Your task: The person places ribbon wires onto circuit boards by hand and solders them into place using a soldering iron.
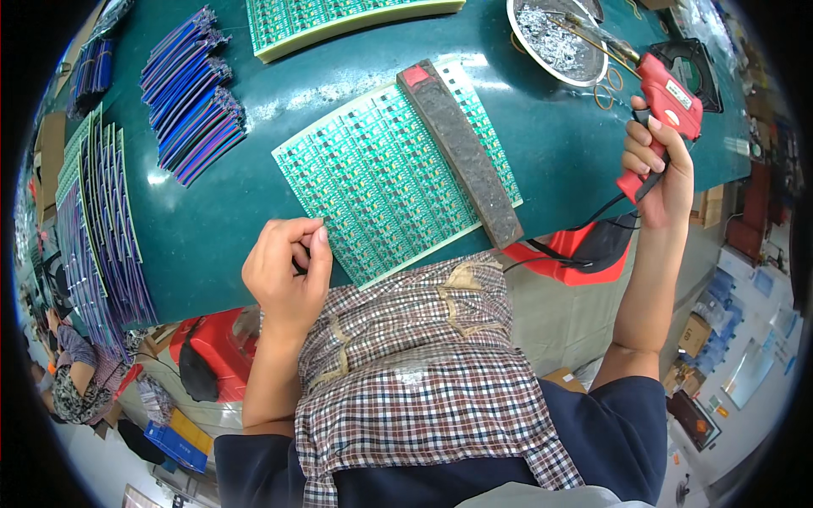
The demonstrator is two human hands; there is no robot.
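Note:
My right hand (656, 165) is wrapped round the grip of a red soldering gun (671, 95). Its long thin metal tip reaches left over a round dish (513, 30) of silvery scraps. At the near left edge of a green circuit board panel (373, 173), my left hand (288, 267) is closed, thumb and forefinger pressed together; whatever they hold, if anything, is too small or hidden. Across the right part of the panel lies a dark, heavy-looking bar (464, 157) with a red patch at its far end. Rows of small parts cover the panel.
Bundles of blue, purple and black wires (190, 102) lie at the far left. Panels with wires attached (106, 203) overhang the left table edge. A thick stack of panels (356, 34) stands at the back. Scissors (607, 88) rest beside the dish, near a black stand (699, 68). Red stools (216, 356) stand below.

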